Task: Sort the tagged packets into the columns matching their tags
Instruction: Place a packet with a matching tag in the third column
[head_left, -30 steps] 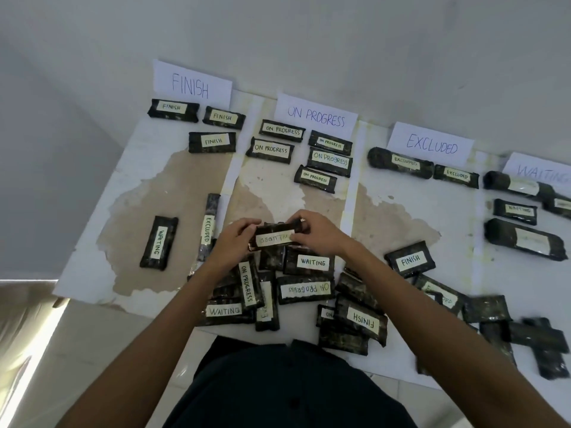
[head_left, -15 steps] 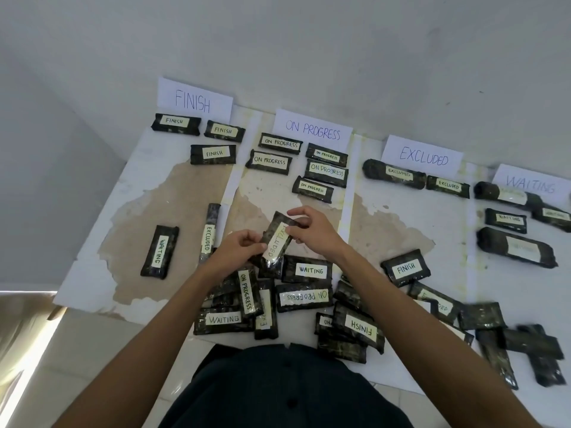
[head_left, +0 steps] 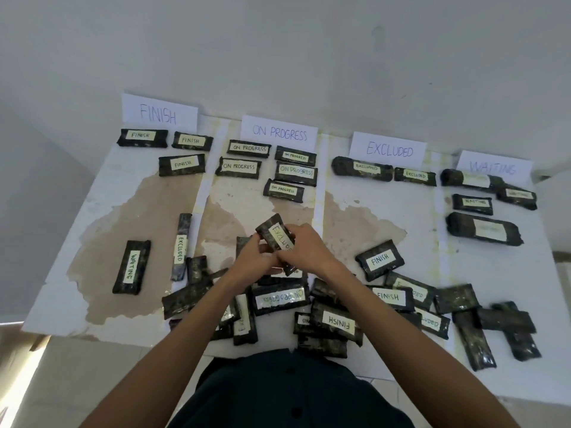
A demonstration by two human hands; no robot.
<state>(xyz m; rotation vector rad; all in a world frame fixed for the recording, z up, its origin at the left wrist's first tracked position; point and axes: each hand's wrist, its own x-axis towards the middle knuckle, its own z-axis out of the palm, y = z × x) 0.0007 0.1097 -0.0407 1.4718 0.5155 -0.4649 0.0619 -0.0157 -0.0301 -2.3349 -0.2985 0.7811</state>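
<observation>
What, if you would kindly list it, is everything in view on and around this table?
Rectangular paper column signs: four, white with blue lettering, table's far edge.
Flat dark plastic FINISH-tagged packets: three, black, under the FINISH sign.
ON PROGRESS packets: five, black, under their sign.
EXCLUDED packets: two, black, under their sign.
WAITING-column packets: four, black, far right; some tags blurred.
Stray WAITING packet: one, black, low in the FINISH column.
Stray EXCLUDED packet: one, black, FINISH column's right edge.
Unsorted pile: count unclear, black, near edge.
Worn table: one, white with brown patches.
Held EXCLUDED packet: one, black, above the pile.
Shirt: one, dark, bottom.
Left hand: grips the held packet.
Right hand: grips it too.
</observation>
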